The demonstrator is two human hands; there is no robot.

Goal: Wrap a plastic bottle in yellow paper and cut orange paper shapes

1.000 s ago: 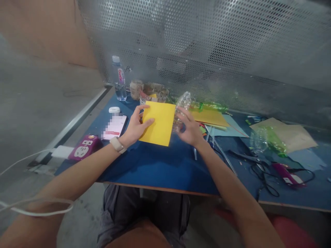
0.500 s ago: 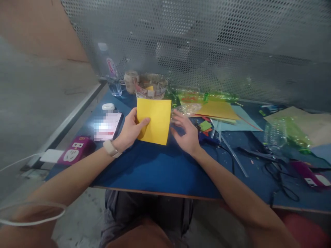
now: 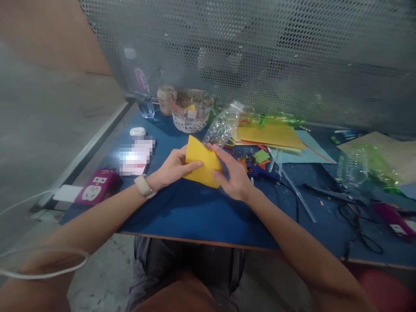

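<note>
A yellow sheet of paper [image 3: 201,167] is held above the blue table, bent along its upper right side. My left hand [image 3: 177,167] is closed on its left edge, thumb on the front face and fingers behind. On the opposite edge, my right hand [image 3: 232,175] grips the paper between thumb and fingers, which partly hide that corner. Behind the paper lies a clear plastic bottle [image 3: 224,125], its lower end covered. A woven newspaper basket [image 3: 191,121] with a yellow piece inside stands just beyond my hands.
A phone [image 3: 138,158] and a purple power strip [image 3: 99,186] lie at left, near a water bottle [image 3: 143,93]. On the right are coloured papers [image 3: 273,136], a blue glue gun [image 3: 264,172], a clear stick [image 3: 299,195], and tangled black cables [image 3: 354,229]. A perforated metal panel [image 3: 260,65] borders the back.
My right hand has moved left and taken hold of the paper's right edge. The paper, flat before, is now bent and tilted, and more of the basket and clear bottle shows.
</note>
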